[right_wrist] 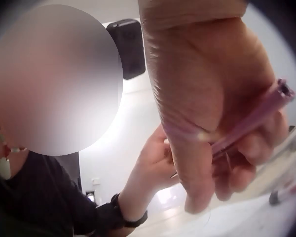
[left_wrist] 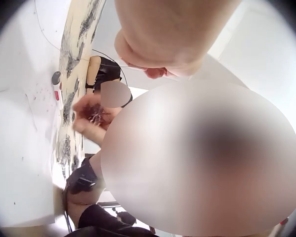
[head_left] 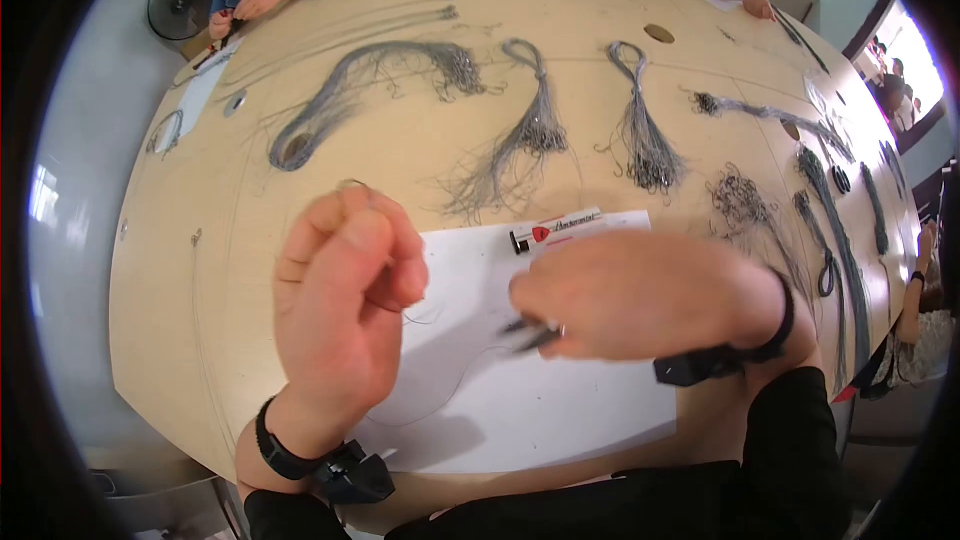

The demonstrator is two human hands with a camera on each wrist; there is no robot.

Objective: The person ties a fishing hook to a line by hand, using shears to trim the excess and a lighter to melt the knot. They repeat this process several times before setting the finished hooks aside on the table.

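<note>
My left hand is raised over the left part of a white paper sheet, its fingertips pinching a fine dark line; a small curved piece shows above them. A thin thread curves across the sheet below. To the right, my blurred right hand grips a tool with dark pointed tips aimed left. The right wrist view shows a purple handle within that hand's curled fingers. The hands are apart in the head view.
A marker lies at the sheet's top edge. Bundles of grey line with hooks spread across the wooden table beyond and at the right. Other people sit at the far side, and one arm shows at the right.
</note>
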